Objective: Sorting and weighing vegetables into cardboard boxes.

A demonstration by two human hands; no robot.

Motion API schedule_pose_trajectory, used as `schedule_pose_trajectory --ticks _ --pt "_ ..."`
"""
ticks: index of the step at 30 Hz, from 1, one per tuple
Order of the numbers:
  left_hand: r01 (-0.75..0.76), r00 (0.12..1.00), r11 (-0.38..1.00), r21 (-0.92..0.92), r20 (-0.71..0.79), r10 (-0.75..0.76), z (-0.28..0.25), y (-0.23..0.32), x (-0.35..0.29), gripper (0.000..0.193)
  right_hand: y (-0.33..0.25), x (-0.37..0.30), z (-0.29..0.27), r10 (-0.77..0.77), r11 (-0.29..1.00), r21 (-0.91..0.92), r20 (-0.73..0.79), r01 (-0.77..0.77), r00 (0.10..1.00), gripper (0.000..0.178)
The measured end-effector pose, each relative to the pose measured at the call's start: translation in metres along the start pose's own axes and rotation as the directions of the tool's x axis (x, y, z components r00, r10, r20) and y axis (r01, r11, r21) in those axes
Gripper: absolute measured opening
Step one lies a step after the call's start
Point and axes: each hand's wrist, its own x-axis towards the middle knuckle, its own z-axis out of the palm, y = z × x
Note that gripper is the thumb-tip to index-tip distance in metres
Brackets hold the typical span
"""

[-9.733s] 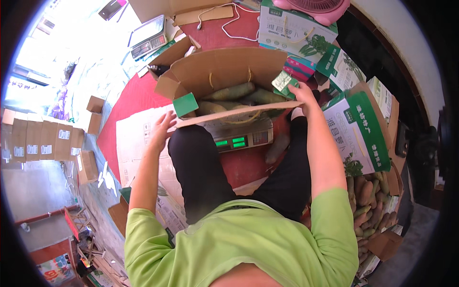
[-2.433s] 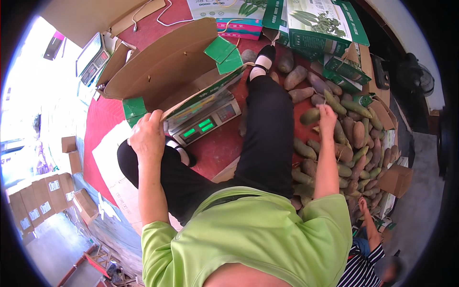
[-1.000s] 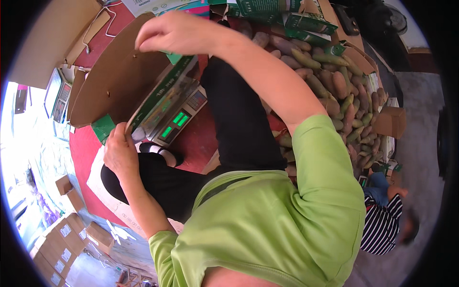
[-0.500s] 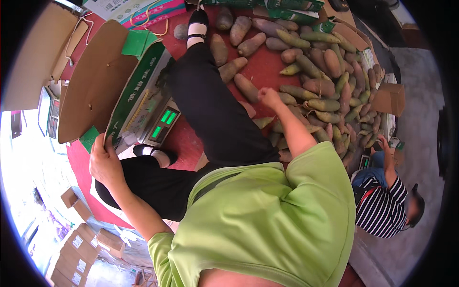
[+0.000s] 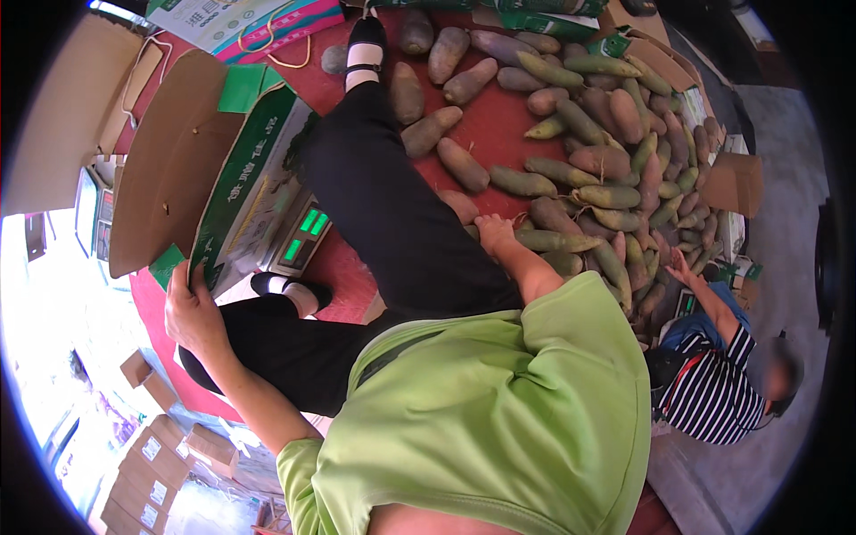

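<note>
Head | left hand (image 5: 192,303): fingers pinching green-fronted carton (image 5: 239,174) | right hand (image 5: 497,235): cannot tell fingers' grip, among green, reddish radishes (image 5: 560,241)

Carton (image 5: 178,156) on a scale (image 5: 308,223) at left, right leg (image 5: 392,196) between it and heaped root vegetables (image 5: 608,196) at right, another person (image 5: 713,392) beside the heap.

The red floor (image 5: 508,138) supports a digital scale (image 5: 301,237); radishes (image 5: 603,161) lie right of the scale, a pink-sided box (image 5: 214,25) beyond it.
</note>
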Motion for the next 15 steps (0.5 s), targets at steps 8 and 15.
schedule_pose_trajectory --ticks 8,15 --pt "0.015 1.0 1.0 -0.024 0.024 -0.014 -0.006 0.0 -0.002 0.011 0.003 -0.013 -0.01 -0.096 0.989 0.112 -0.012 0.097 0.995 0.063" --pt "0.022 0.999 0.996 -0.091 0.028 -0.02 -0.009 0.002 -0.001 0.01 0.021 0.008 0.0 -0.036 0.824 0.54 -0.252 0.172 0.967 0.06"
